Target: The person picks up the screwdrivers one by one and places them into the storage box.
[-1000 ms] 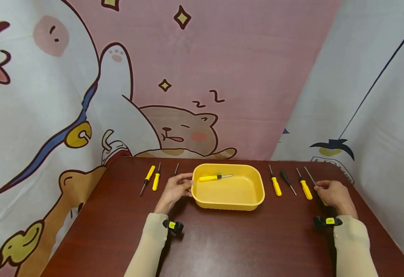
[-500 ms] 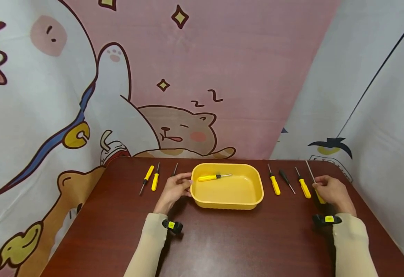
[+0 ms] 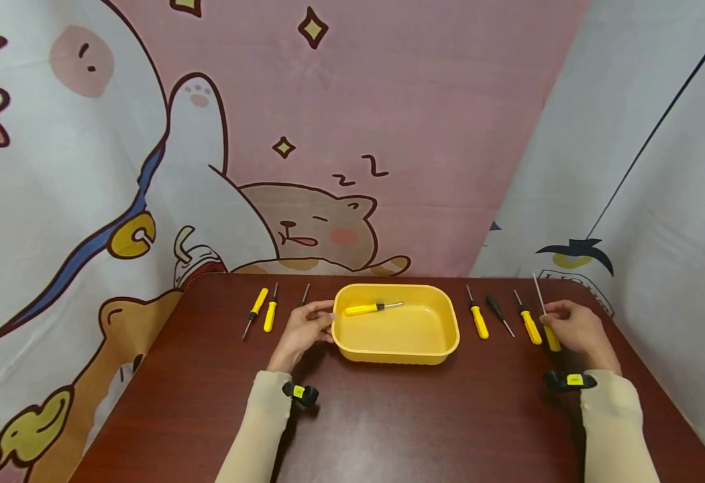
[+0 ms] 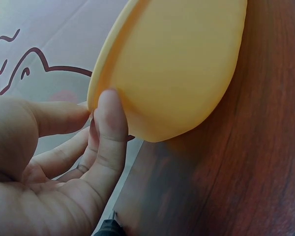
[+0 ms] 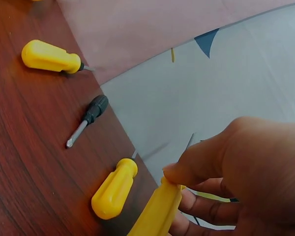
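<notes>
My left hand pinches the left rim of a yellow plastic tray, its thumb and fingers meeting at the edge in the left wrist view. Inside the tray lies a yellow-handled screwdriver with its shaft to the right. At the right of the table, my right hand holds another yellow-handled screwdriver between thumb and fingers, shaft pointing away and raised off the table. Just left of that hand lie a yellow screwdriver, a dark-handled screwdriver and another yellow screwdriver.
Left of the tray lie two yellow-and-black screwdrivers, one outermost and one beside it. A further screwdriver is partly hidden behind my left hand. A cartoon-printed cloth hangs behind the brown table.
My right hand has lifted the screwdriver and shifted slightly left, and more of its yellow handle shows. The left hand stays at the tray's rim. The whole view has shifted slightly.
</notes>
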A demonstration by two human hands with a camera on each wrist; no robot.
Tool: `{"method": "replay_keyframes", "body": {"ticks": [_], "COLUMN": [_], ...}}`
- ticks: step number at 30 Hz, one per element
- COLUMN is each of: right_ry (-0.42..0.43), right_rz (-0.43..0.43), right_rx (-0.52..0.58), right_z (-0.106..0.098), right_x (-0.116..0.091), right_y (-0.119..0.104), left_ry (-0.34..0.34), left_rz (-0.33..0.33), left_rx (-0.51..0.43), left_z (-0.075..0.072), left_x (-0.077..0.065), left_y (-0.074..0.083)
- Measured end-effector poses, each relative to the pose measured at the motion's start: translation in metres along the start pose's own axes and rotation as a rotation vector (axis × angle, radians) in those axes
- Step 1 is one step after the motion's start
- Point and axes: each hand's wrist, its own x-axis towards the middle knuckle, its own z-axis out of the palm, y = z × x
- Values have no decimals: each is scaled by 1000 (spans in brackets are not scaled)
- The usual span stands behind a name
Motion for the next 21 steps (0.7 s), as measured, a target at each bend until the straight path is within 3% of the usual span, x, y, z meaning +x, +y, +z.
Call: {"method": "replay_keyframes", "body": {"ticks": [10, 21], "right_ry": [55, 9], "right_rz": [-140, -182], "right_rx": [-11, 90], "right_z": [3, 6], "right_x": [-2, -5], "right_y": [-10, -24], "left_ry": [-8, -15], "left_rz": [17, 26], "left_rx": [-6, -19], "left_z": [-1, -1], "left_x": [-2, -2], "left_y": [1, 0]}}
